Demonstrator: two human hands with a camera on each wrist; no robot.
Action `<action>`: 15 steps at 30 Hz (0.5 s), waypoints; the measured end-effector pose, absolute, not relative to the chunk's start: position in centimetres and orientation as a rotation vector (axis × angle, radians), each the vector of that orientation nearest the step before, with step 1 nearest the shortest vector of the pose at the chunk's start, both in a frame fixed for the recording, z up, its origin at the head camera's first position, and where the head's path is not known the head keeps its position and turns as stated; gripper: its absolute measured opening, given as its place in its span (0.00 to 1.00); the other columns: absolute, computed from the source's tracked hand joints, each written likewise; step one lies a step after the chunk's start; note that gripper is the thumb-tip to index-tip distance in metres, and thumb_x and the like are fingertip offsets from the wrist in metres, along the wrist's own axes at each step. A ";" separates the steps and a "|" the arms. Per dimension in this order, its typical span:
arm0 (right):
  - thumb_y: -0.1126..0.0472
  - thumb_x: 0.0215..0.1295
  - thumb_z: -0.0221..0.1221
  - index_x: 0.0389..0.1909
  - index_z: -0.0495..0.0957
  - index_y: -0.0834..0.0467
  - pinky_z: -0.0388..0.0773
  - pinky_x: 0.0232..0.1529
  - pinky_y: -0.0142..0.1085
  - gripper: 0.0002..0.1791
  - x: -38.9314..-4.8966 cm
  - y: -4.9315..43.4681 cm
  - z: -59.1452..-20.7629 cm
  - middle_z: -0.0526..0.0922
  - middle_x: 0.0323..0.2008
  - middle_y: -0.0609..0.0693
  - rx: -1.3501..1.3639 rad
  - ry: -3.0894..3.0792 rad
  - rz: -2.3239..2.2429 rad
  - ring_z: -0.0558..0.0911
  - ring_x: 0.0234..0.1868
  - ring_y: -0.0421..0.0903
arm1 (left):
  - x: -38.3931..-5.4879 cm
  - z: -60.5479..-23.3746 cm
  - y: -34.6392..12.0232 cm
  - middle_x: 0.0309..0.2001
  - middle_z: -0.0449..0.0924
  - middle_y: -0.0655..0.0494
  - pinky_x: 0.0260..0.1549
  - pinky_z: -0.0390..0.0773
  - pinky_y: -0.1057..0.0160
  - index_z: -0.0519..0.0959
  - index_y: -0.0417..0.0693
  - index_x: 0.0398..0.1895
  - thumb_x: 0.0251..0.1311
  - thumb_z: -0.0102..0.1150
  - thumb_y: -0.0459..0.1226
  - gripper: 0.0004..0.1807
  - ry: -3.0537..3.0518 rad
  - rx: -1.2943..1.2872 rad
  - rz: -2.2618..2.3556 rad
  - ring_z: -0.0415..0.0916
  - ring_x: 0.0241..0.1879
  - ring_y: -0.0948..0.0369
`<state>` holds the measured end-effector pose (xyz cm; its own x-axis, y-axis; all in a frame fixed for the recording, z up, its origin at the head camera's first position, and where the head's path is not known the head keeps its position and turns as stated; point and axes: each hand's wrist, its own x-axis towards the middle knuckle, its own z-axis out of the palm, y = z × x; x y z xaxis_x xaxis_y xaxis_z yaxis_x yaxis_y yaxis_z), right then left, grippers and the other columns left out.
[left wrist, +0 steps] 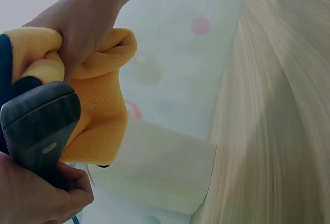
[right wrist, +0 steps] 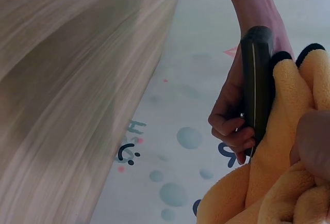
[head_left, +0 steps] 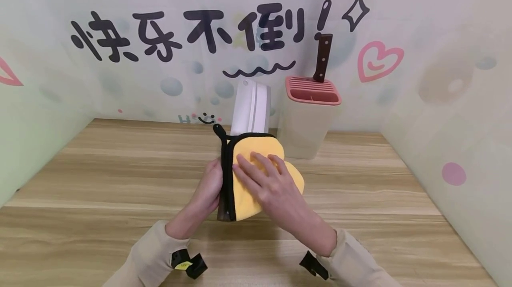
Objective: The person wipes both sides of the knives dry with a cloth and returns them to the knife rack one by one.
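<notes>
My left hand (head_left: pixel 206 187) grips the dark handle (right wrist: pixel 256 79) of a cleaver, whose broad silver blade (head_left: pixel 251 107) points away from me. A yellow cloth (head_left: pixel 260 145) with black edging lies folded over the lower blade and hides part of the handle in the head view. On top of the cloth my right hand (head_left: pixel 280 193) has its fingers spread and slightly bent, while its thumb is hidden. Seen from the left wrist, the cloth bunches around the right hand (left wrist: pixel 85 20), and the handle's rounded end faces the camera.
Behind the cleaver, to its right, stands a cream knife block (head_left: pixel 306 129) with a pink slotted top. A brown-handled knife (head_left: pixel 323 58) stands upright in it. The wood-grain table (head_left: pixel 132 167) meets a printed backdrop at the back and sides.
</notes>
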<state>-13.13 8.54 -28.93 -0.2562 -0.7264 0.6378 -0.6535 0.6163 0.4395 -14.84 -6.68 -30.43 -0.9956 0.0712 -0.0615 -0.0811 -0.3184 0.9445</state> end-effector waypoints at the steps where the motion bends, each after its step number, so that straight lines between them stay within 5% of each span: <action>1: 0.68 0.60 0.42 0.50 0.75 0.56 0.69 0.47 0.45 0.20 -13.1 8.5 -29.0 0.75 0.52 0.50 1.095 -1.964 -0.107 0.72 0.51 0.51 | -14.8 -30.4 -6.7 0.18 0.72 0.59 0.19 0.72 0.70 0.69 0.41 0.26 0.67 0.33 0.37 0.16 1.770 -0.015 2.480 0.71 0.19 0.67; 15: 0.70 0.68 0.33 0.50 0.75 0.57 0.70 0.48 0.45 0.23 -11.9 8.3 -29.9 0.75 0.53 0.51 1.199 -1.890 -0.112 0.72 0.52 0.50 | -14.7 -30.0 -7.3 0.16 0.70 0.61 0.17 0.71 0.71 0.73 0.48 0.21 0.67 0.38 0.40 0.18 1.665 -0.068 2.543 0.69 0.16 0.68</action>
<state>-11.91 8.29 -29.86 -0.1570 -0.7706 0.6177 -0.6922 0.5320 0.4877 -14.72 -7.33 -30.00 -0.9939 0.0602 -0.0928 -0.1091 -0.3965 0.9115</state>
